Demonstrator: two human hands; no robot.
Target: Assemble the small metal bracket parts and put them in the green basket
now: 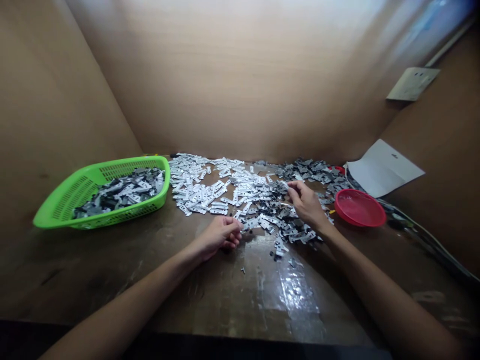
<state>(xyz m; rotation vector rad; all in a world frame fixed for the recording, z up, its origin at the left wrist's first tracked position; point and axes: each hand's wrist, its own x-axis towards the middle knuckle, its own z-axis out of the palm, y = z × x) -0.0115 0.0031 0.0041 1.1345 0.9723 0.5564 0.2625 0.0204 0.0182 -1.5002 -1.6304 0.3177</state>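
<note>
My left hand [223, 233] is closed in a pinch at the near edge of the heap, its thumb and forefinger together. What lies between those fingertips is too small to make out. Over the right part of the heap, my right hand [305, 201] pinches a small metal plate [284, 185], partly lost among the pieces behind it. Flat silver plates with holes [202, 195] spread across the middle of the table. Mixed dark and silver pieces [285, 220] lie between and below my hands, with small black parts [275, 256] at the near side.
A green plastic basket [157, 202] holding similar metal pieces stands on the left. Darker grey plates [311, 170] are heaped at the back right. Beside them are a red bowl [360, 207], a white card [386, 167] and cables [423, 230]. Wooden panels [243, 90] enclose the table [210, 300].
</note>
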